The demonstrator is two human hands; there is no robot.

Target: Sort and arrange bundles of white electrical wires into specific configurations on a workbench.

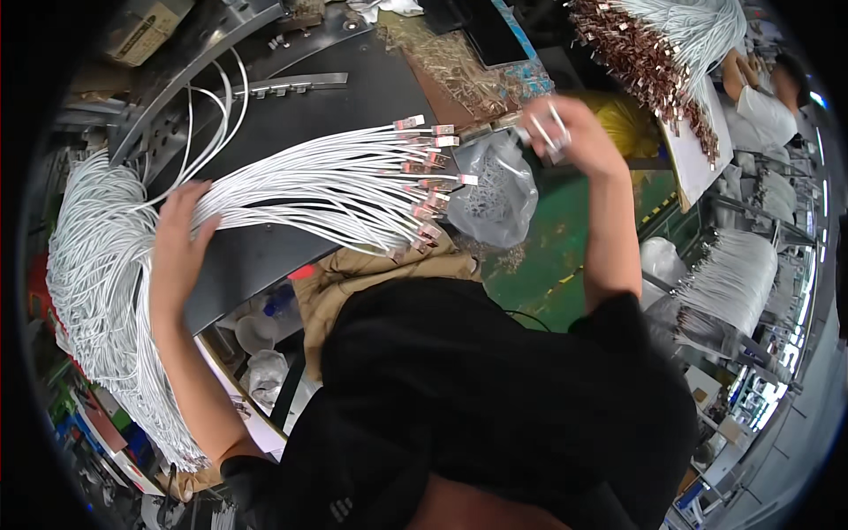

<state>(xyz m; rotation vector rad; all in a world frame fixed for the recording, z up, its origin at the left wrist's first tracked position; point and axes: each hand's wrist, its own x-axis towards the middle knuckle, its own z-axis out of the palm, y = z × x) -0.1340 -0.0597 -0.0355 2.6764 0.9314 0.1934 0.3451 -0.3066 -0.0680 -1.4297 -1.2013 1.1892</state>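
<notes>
My left hand is closed around a bundle of white cables at the table's left, its thumb apart from the fingers. From there the cables fan out to the right over the dark table, ending in flat metal connectors with reddish parts. My right hand is raised beyond the table's right edge, slightly blurred. Its fingers are closed on short white cable ends; their tips are too blurred to make out. Below this hand hangs a clear plastic bag with small bits inside.
A large heap of white cables hangs over the left side. A curved metal frame rises behind it. Small clear pieces lie on the far table. Brown-tipped cables are piled at the far right, near another person.
</notes>
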